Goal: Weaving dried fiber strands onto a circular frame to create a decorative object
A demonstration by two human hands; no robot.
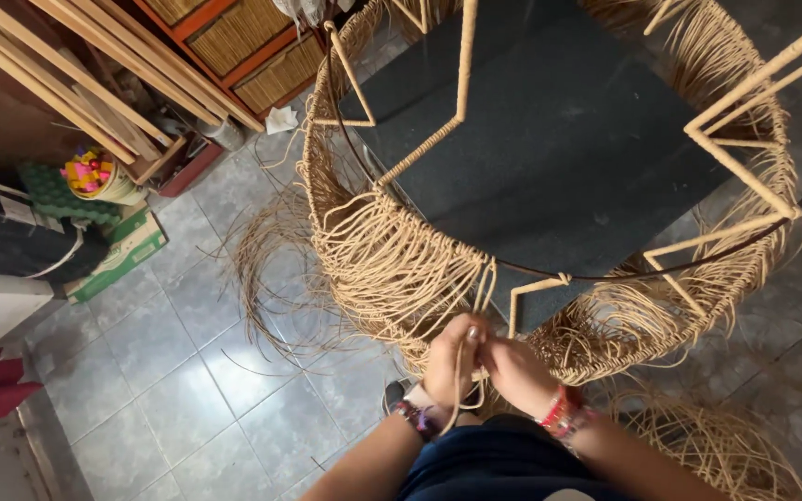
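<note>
A large round wicker frame is being worked on, and every place below is given relative to it. At its near rim, thin cane strands are being pinched between the fingers of both hands: the left hand is curled tight around them, thumb pressed against forefinger, and the right hand is closed beside it, the two hands touching. The strands are being held taut from the rim down into the grip, just left of a wrapped upright rod.

Inside the frame a dark square board is being enclosed by the cane-wrapped rods. Loose cane loops are hanging thickly over the near-left wall of the frame, right beside the hands, and are crowding the approach from that side. More loose cane is lying piled on the floor at the near right, close to the right forearm.

To the left of the frame the grey tiled floor is being left open (the widest free room in view). Farther left, a green box, a dark bundle and a small tub of coloured pieces are being kept well apart from the frame. Beyond its far-left edge, long wooden slats are leaning, and an orange shelf unit with woven fronts is standing near the rim.
</note>
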